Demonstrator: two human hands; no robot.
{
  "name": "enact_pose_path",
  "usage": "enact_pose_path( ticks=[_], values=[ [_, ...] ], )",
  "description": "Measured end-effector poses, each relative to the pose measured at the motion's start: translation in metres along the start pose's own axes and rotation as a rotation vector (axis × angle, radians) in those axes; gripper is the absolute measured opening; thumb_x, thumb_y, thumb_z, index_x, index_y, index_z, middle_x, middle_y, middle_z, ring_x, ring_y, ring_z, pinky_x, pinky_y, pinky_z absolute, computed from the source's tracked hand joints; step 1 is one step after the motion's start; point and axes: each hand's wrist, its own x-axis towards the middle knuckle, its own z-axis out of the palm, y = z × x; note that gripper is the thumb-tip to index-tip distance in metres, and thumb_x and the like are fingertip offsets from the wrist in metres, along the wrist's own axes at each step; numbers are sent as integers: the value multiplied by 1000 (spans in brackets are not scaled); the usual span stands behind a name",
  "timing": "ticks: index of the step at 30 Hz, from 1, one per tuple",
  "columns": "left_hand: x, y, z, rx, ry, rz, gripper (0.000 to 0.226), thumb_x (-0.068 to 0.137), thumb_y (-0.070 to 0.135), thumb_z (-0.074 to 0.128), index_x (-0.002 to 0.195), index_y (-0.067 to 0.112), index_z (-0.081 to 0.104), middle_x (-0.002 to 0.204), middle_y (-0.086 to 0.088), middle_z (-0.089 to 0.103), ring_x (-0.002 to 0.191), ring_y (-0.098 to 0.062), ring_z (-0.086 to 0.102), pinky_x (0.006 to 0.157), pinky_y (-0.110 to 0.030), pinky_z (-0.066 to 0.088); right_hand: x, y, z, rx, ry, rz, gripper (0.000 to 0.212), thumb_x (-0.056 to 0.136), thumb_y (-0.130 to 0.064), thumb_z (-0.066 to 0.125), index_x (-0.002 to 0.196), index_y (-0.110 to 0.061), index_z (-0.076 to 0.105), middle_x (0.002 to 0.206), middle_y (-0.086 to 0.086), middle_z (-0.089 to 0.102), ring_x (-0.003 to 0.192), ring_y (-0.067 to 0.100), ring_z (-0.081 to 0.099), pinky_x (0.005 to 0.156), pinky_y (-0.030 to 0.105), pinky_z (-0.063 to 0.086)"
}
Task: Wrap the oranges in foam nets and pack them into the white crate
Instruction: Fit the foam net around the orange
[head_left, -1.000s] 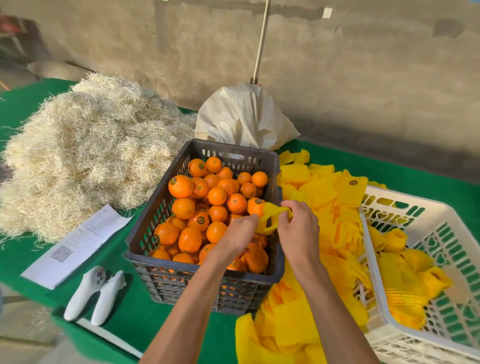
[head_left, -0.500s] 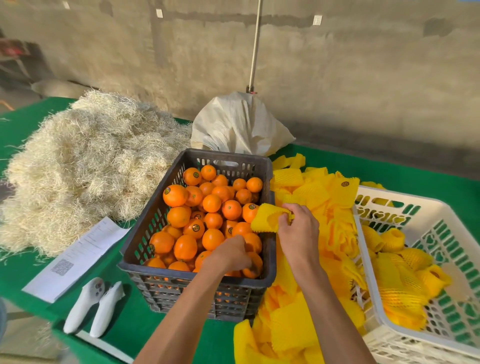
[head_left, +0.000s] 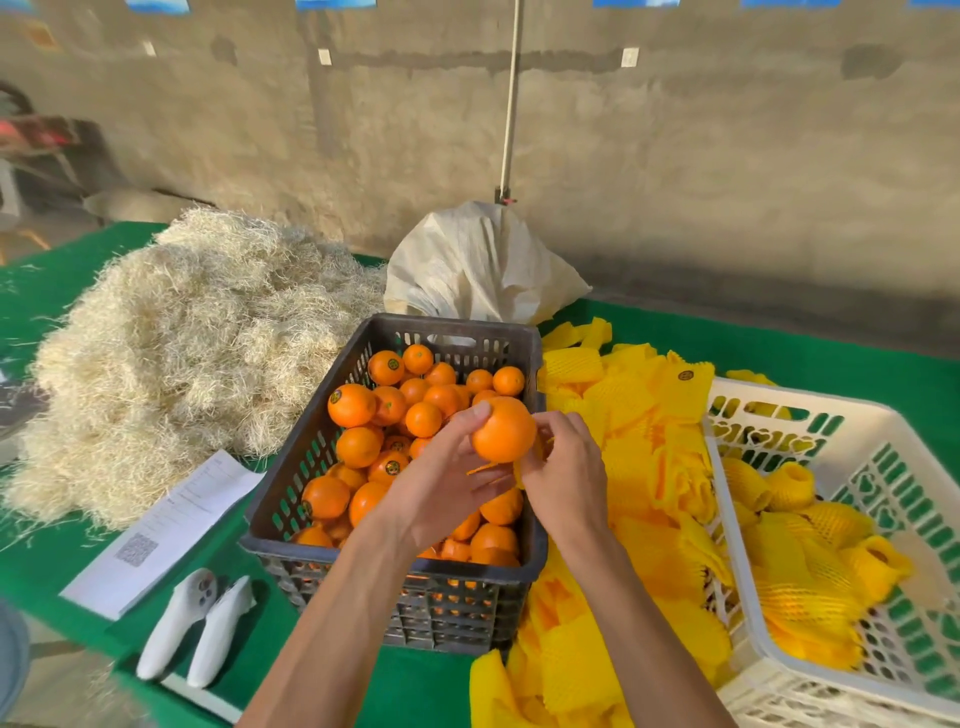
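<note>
Left hand (head_left: 447, 483) grips an orange (head_left: 503, 429) above the dark crate (head_left: 395, 582) — right hand (head_left: 563, 470) pinches a yellow net (head_left: 524, 467) just under it. White crate (head_left: 737, 618) right, holding wrapped fruit.

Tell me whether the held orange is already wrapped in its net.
Not yet. The orange in the left hand shows bare peel; the right hand holds the foam net just beneath it.
</note>
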Motion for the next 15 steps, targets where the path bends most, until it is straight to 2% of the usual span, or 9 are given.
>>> enact_pose_path(
  ticks=[2, 4, 7, 9, 12, 15],
  values=[
    [-2, -4, 2, -47, -42, 2, 76, 79, 58, 76, 140, 13, 64, 142, -15, 64, 134, -34, 59, 117, -48, 40, 0, 2, 1, 50, -29, 8, 21, 91, -22, 72, 111, -17, 68, 109, 1, 59, 96, 17, 60, 72, 22, 39],
    [-4, -5, 3, -52, -46, 0, 81, 76, 59, 79, 140, 11, 65, 142, -14, 64, 134, -32, 59, 116, -46, 41, 0, 4, 1, 119, -40, 42, 22, 90, -23, 75, 110, -16, 70, 106, 1, 60, 95, 17, 61, 74, 22, 40],
    [-5, -7, 4, 25, 42, 8, 88, 70, 58, 81, 142, 14, 59, 136, -8, 69, 127, -22, 65, 100, -35, 51, -1, 6, 3, 164, -86, 59, 24, 88, -18, 76, 112, -19, 73, 108, 1, 64, 99, 17, 61, 79, 24, 43],
    [-4, -10, 3, 41, 112, 32, 89, 67, 58, 82, 142, 17, 58, 133, -8, 71, 123, -21, 68, 94, -32, 54, 1, 8, 3, 213, -164, 61, 26, 91, -17, 73, 117, -21, 72, 115, 1, 66, 107, 17, 61, 87, 28, 48],
    [-4, -12, -5, -7, 197, 63, 84, 65, 55, 86, 137, 20, 61, 131, -9, 71, 120, -25, 69, 94, -35, 56, 6, 10, -4, 320, -279, 61, 26, 97, -20, 66, 123, -20, 71, 126, 0, 68, 119, 15, 60, 102, 38, 51],
    [-4, -14, -11, 36, 266, 102, 70, 65, 52, 94, 120, 16, 70, 120, -10, 75, 111, -28, 73, 90, -40, 61, 4, 10, -6, 249, -252, 20, 23, 101, -23, 61, 122, -21, 71, 123, -1, 69, 116, 16, 62, 97, 37, 53]
  ],
)
